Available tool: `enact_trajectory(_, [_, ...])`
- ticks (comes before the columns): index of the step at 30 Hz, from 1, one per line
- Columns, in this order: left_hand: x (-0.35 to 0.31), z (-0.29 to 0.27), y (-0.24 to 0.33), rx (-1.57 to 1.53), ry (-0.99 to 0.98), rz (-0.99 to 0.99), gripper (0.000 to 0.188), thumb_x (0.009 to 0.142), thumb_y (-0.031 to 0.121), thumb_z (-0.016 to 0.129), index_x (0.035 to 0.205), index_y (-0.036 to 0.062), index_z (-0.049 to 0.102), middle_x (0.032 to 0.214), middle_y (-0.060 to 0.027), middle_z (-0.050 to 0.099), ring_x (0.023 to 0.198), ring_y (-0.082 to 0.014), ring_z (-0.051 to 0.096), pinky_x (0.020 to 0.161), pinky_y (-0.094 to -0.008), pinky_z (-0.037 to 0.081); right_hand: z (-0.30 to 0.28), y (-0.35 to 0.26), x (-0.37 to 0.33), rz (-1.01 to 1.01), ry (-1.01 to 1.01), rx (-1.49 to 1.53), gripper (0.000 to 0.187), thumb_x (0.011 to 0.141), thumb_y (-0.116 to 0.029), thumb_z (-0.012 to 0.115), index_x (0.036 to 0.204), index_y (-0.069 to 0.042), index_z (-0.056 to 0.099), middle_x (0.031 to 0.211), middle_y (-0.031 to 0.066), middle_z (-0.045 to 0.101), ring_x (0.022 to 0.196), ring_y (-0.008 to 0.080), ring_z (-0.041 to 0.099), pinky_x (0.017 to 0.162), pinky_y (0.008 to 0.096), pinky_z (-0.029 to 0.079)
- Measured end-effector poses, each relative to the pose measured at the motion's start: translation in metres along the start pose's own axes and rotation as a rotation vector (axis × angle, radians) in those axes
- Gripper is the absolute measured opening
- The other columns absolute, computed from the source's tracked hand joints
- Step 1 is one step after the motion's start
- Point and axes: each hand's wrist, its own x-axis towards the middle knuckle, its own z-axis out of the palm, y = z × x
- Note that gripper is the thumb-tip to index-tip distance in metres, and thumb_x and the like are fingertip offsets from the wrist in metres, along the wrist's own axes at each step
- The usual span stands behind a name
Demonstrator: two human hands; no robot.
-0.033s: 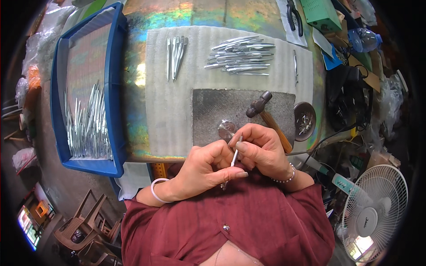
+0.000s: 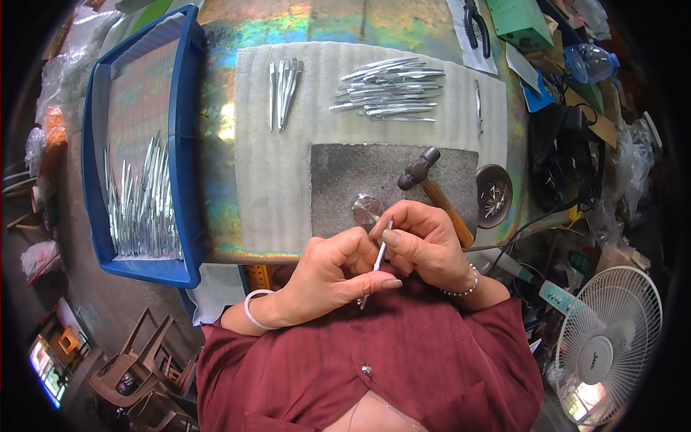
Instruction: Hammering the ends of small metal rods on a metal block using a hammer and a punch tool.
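Both my hands meet just off the near edge of the table, holding one slim silvery metal piece [image 2: 382, 253] tilted between them. My left hand [image 2: 327, 270] pinches its lower part between thumb and curled fingers. Thumb and fingertips of my right hand [image 2: 425, 241] close on its upper end. My fingers hide part of the piece. Just beyond the hands, a round shiny metal disc [image 2: 366, 208] sits on a dark rectangular pad [image 2: 345, 169]. On that pad lies a hammer [image 2: 432, 189], its wooden handle running down beside my right hand.
Similar slim pieces form a pile [image 2: 389, 90] and a small bunch [image 2: 284, 93] on white foam sheeting [image 2: 266, 187]. More fill the near part of a blue tray [image 2: 188, 144] at left. A bowl of small bits [image 2: 494, 193], pliers [image 2: 477, 32] and a fan [image 2: 608, 345] are at right.
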Motion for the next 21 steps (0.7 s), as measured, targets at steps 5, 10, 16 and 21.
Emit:
enact_trajectory(5, [0.0015, 0.0025, 0.0034, 0.095, 0.028, 0.030, 0.029, 0.078, 0.012, 0.079, 0.073, 0.0061, 0.051, 0.057, -0.0006, 0.057, 0.052, -0.0023, 0.054, 0.045, -0.0209, 0.037, -0.0044, 0.0003, -0.0038, -0.004, -0.005, 0.037, 0.013, 0.095, -0.011, 0.057, 0.101, 0.001, 0.058, 0.076, 0.0031, 0.060, 0.054, 0.0024, 0.046, 0.047, 0.0174, 0.036])
enact_trajectory(10, [0.0034, 0.0050, 0.0046, -0.191, -0.098, -0.131, 0.017, 0.089, 0.010, 0.067, 0.086, 0.0018, 0.053, 0.068, -0.0025, 0.063, 0.060, -0.0058, 0.058, 0.051, -0.0214, 0.044, -0.0050, -0.0025, -0.0034, -0.014, 0.006, 0.019, 0.012, 0.095, -0.012, 0.058, 0.097, 0.000, 0.059, 0.074, 0.0013, 0.061, 0.055, 0.0020, 0.048, 0.048, 0.0169, 0.037])
enact_trajectory(16, [0.0060, 0.0009, -0.0001, -0.345, -0.181, -0.165, 0.011, 0.095, 0.008, 0.056, 0.099, -0.0021, 0.054, 0.090, -0.0095, 0.066, 0.072, -0.0110, 0.063, 0.063, -0.0234, 0.051, -0.0019, -0.0059, 0.0008, -0.044, 0.016, -0.034, 0.010, 0.094, -0.009, 0.058, 0.098, 0.000, 0.058, 0.072, 0.0013, 0.060, 0.052, 0.0018, 0.044, 0.045, 0.0169, 0.034])
enact_trajectory(21, [0.0063, -0.0021, -0.0004, -0.363, -0.183, -0.203, 0.015, 0.095, 0.010, 0.056, 0.102, -0.0028, 0.053, 0.087, -0.0120, 0.066, 0.072, -0.0149, 0.065, 0.065, -0.0251, 0.053, -0.0010, -0.0037, 0.0055, -0.035, 0.012, -0.073, 0.007, 0.094, -0.009, 0.057, 0.092, -0.002, 0.057, 0.071, 0.0013, 0.060, 0.050, 0.0012, 0.044, 0.044, 0.0166, 0.034])
